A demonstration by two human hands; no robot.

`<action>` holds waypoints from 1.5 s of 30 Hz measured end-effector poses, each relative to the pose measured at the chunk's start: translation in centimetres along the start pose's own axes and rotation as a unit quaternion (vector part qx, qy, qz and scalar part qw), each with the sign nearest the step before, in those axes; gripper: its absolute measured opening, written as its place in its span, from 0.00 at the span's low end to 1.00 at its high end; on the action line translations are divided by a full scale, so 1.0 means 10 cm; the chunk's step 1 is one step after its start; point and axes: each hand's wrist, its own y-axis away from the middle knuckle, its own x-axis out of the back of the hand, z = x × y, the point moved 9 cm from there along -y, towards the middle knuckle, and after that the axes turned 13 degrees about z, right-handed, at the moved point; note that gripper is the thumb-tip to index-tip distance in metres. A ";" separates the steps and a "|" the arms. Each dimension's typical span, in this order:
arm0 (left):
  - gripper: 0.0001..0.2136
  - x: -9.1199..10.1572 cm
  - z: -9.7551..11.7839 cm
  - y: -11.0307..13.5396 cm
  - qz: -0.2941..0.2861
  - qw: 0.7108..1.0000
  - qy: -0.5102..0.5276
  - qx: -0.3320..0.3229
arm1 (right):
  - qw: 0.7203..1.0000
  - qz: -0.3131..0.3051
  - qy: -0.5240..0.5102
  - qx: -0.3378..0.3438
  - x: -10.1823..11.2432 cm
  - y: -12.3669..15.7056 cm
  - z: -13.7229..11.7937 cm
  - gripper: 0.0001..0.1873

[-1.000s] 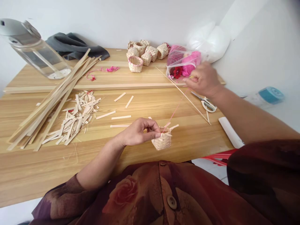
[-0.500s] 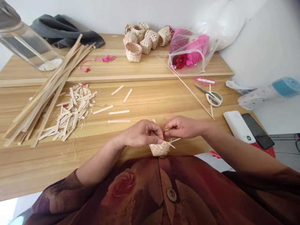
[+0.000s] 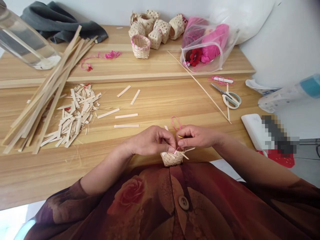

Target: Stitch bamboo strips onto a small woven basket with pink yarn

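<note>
Close to my body at the table's front edge is a small woven basket [image 3: 172, 159], loose strip ends sticking out around its rim. My left hand [image 3: 156, 140] pinches that rim from the left, thumb on the near side. On the right, my right hand [image 3: 196, 136] is closed on a thin yellow needle [image 3: 181, 137], just above the rim. Pink thread [image 3: 176, 122] loops on the table beyond the hands, and a short length of it shows at the rim between my fingers. The basket's inside is mostly hidden by my hands.
Long wooden strips [image 3: 50, 96] and a pile of short cut pieces [image 3: 76, 116] lie left, by a clear bottle [image 3: 27, 40]. Several finished baskets [image 3: 140, 46] stand on the raised back ledge beside a bag of pink yarn [image 3: 212, 46]. Scissors [image 3: 231, 99] and a white device [image 3: 253, 130] lie right.
My right hand has come down and nearer to the left at the basket rim. Pink thread now shows more clearly beyond the hands and at the rim. The camera view has shifted slightly.
</note>
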 end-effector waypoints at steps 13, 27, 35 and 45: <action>0.09 -0.05 -0.08 0.02 -0.017 0.999 0.008 0.051 | 0.918 0.045 -0.394 -0.004 -0.01 0.01 -0.25 0.27; 0.06 -0.06 -0.03 0.02 -0.017 0.999 -0.041 -0.002 | 0.882 0.200 -0.416 -0.090 0.10 -0.22 0.05 0.30; 0.07 -0.07 -0.04 0.02 -0.020 1.000 -0.015 0.008 | 0.907 0.147 -0.394 -0.027 0.05 -0.15 -0.34 0.28; 0.08 -0.06 -0.07 0.00 -0.024 1.000 -0.016 -0.005 | 0.881 0.249 -0.386 -0.113 0.17 -0.28 0.04 0.30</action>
